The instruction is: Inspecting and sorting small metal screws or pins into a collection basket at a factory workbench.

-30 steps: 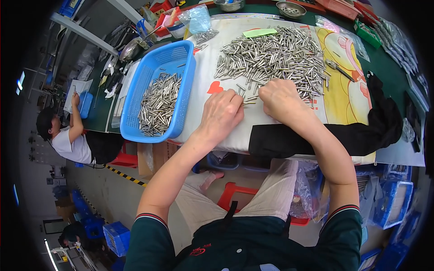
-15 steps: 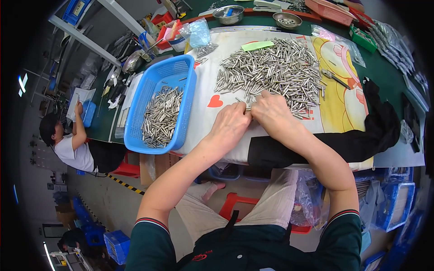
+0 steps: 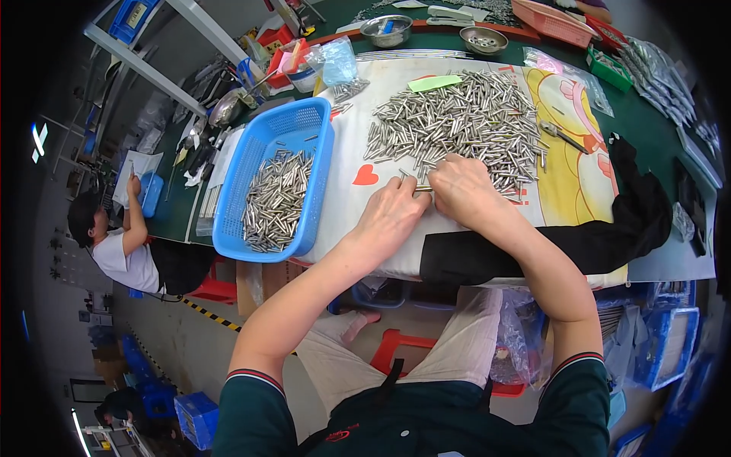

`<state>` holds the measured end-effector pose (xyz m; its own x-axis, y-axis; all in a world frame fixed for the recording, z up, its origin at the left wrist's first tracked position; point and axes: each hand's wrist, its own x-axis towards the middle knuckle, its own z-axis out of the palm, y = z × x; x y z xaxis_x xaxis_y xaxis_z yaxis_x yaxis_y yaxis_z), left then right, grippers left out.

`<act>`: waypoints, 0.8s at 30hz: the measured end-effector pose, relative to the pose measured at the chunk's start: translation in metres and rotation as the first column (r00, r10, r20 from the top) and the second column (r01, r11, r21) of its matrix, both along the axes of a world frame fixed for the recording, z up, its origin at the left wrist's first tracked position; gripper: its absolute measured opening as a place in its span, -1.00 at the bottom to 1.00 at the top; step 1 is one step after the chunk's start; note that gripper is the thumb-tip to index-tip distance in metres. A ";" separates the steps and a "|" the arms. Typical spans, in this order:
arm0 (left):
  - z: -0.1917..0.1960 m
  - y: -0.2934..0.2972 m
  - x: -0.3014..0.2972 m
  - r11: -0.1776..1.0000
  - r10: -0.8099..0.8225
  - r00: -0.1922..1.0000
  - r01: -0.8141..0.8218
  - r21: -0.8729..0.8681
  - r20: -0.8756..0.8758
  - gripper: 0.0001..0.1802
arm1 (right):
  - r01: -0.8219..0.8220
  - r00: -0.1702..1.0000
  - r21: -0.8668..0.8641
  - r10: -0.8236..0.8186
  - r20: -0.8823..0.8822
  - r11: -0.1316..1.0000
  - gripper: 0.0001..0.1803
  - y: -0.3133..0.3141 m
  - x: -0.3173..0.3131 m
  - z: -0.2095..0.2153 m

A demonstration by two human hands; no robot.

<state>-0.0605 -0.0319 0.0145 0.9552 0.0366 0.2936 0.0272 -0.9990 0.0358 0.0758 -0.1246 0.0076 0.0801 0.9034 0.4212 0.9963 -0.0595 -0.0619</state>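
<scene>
A small silvery metal pin [image 3: 422, 188] spans the gap between my two hands at the near edge of a big pile. My left hand [image 3: 390, 212] pinches one end of it, with another pin poking up by its fingertips. Curled around the other end is my right hand [image 3: 466, 192], its fingertips mostly hidden. The pile of metal pins [image 3: 464, 126] spreads over the white printed cloth [image 3: 346, 217] just beyond my hands. To the left, a blue plastic basket [image 3: 324, 164] holds many similar loose pins [image 3: 278, 202].
Black cloth [image 3: 502, 254] lies along the near edge under my right forearm. A caliper-like tool [image 3: 563, 135] rests right of the pile, and a green paper slip [image 3: 434, 83] on its far side. Metal bowls [image 3: 386, 32] stand at the back. Another person [image 3: 126, 247] sits far left.
My hands have drawn slightly apart, so more of the pin shows between them. The whole view has shifted slightly; basket and pile look the same.
</scene>
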 end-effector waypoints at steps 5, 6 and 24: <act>-0.006 0.012 0.001 0.999 -0.028 0.999 0.027 -0.037 -0.025 -0.87 | -0.026 0.998 0.015 0.026 -0.062 1.000 -0.94 0.002 0.004 0.002; -0.007 0.013 0.002 0.999 -0.037 0.999 0.036 -0.036 -0.024 -0.88 | -0.032 0.995 0.015 0.033 -0.096 0.999 -0.94 0.003 0.006 0.003; -0.012 0.025 0.082 0.137 0.270 0.813 0.498 -0.856 0.516 -0.83 | 0.147 0.898 0.683 0.193 -0.396 0.716 -0.86 0.017 0.035 0.014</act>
<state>0.0214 -0.0074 0.0025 0.7060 0.5428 0.4549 -0.4861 -0.0957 0.8686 0.1112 -0.1075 0.0221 0.3793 0.3792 0.8440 0.8601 0.1917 -0.4727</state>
